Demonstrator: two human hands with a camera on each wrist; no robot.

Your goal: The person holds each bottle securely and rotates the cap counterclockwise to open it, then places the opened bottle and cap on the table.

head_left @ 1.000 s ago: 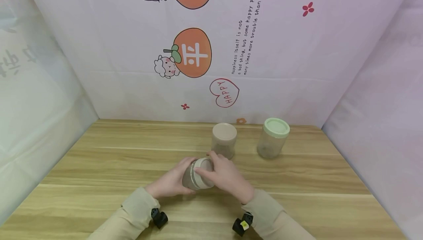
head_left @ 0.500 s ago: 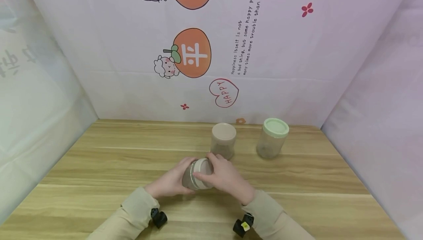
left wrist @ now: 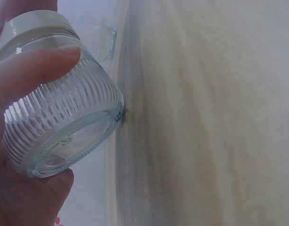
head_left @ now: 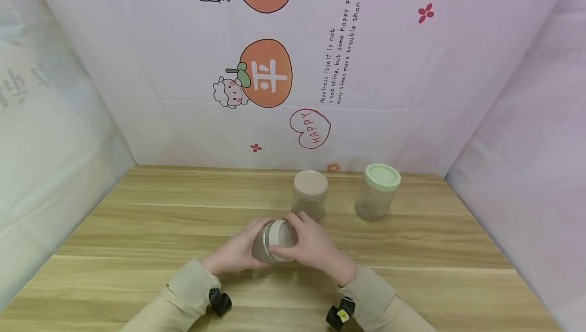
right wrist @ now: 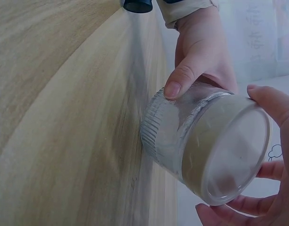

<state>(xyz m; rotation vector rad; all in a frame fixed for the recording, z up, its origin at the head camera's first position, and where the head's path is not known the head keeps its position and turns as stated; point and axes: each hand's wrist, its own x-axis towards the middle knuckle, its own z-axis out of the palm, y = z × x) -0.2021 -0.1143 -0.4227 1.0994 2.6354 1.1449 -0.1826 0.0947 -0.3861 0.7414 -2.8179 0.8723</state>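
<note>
A clear ribbed glass jar (left wrist: 69,101) leans on its side, its off-white lid (right wrist: 236,150) facing right, low over the front middle of the table. My left hand (head_left: 235,253) grips the jar's body, with the thumb across the ribs in the right wrist view. My right hand (head_left: 316,245) holds the lid by its rim, thumb on one edge and fingertips curled at the opposite edge. The lid sits on the jar's mouth. In the left wrist view the jar's bottom edge is right at the wooden surface.
Behind the hands stands a jar with a beige-pink lid (head_left: 310,194), close to my right fingers. Further right is a jar with a light green lid (head_left: 378,192). A printed white cloth (head_left: 384,133) rises behind the wooden table (head_left: 160,210).
My right fingers and thumb have shifted around the lid's rim, and the right wrist has turned slightly. The left hand and the jar's body stay in place.
</note>
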